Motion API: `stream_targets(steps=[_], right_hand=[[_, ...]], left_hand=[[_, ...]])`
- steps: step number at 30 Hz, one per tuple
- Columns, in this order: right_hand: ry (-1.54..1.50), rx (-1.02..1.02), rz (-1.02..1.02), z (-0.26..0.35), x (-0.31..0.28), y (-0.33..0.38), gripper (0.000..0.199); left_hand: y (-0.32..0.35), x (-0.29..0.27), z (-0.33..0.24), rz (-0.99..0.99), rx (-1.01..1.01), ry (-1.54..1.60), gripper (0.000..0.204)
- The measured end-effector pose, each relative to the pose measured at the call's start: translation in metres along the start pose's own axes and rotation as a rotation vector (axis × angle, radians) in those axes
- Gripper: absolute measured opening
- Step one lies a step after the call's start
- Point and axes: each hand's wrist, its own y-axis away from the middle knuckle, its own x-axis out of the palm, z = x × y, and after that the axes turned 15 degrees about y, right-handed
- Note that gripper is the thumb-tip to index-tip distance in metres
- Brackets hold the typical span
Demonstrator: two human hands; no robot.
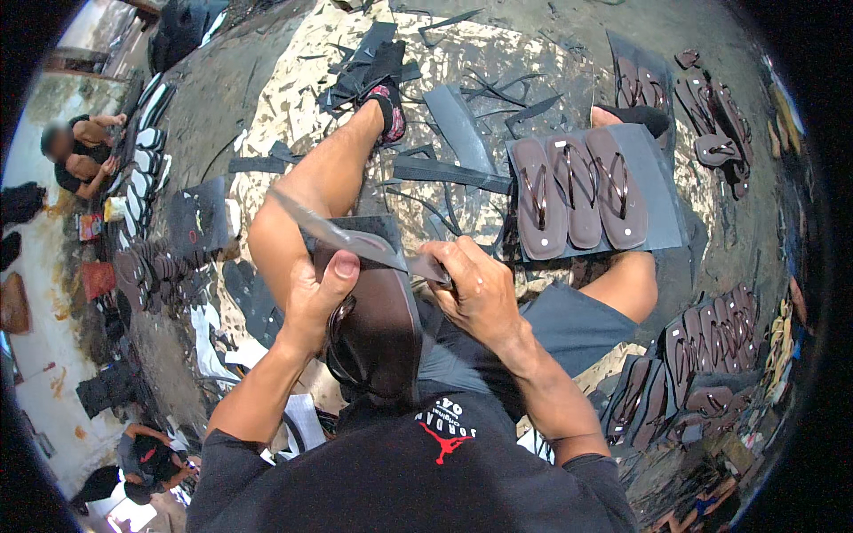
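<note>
My left hand (322, 298) grips a brown flip-flop (380, 324) above my lap, thumb on top and the other fingers hidden beneath. A dark strap loop (341, 317) shows beside the palm, and a dark grey sheet edge (378, 228) sticks out past the sandal's far end. Closed around a dark handle, my right hand (475, 289) holds a knife (315, 224). Its long grey blade lies across the far end of the flip-flop and reaches left past my left thumb; motion smears it partly.
Three brown flip-flops (582, 191) lie on a grey sheet over my right leg. Dark offcuts (453, 173) litter the ground ahead. More sandals stand in rows at right (715, 338) and left (155, 271). Another person (84, 155) crouches far left; one more (151, 457) sits lower left.
</note>
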Motion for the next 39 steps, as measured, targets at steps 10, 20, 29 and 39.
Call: stream_targets(steps=[10, 20, 29, 39], right_hand=[[0.010, -0.079, 0.216, 0.028, -0.039, -0.045, 0.040], [0.157, -0.140, 0.605, -0.007, -0.097, -0.031, 0.035], [-0.071, -0.328, 0.712, 0.004, -0.092, -0.082, 0.035], [-0.075, 0.031, 0.093, -0.060, -0.137, -0.009, 0.057]], left_hand=[[-0.011, 0.006, -0.011, 0.092, 0.075, 0.100, 0.050], [-0.005, 0.003, -0.009, 0.361, -0.213, 0.010, 0.033], [-0.012, 0.021, -0.014, 0.557, -0.296, -0.111, 0.039], [-0.012, -0.032, 0.012, 0.809, -0.315, 0.872, 0.124]])
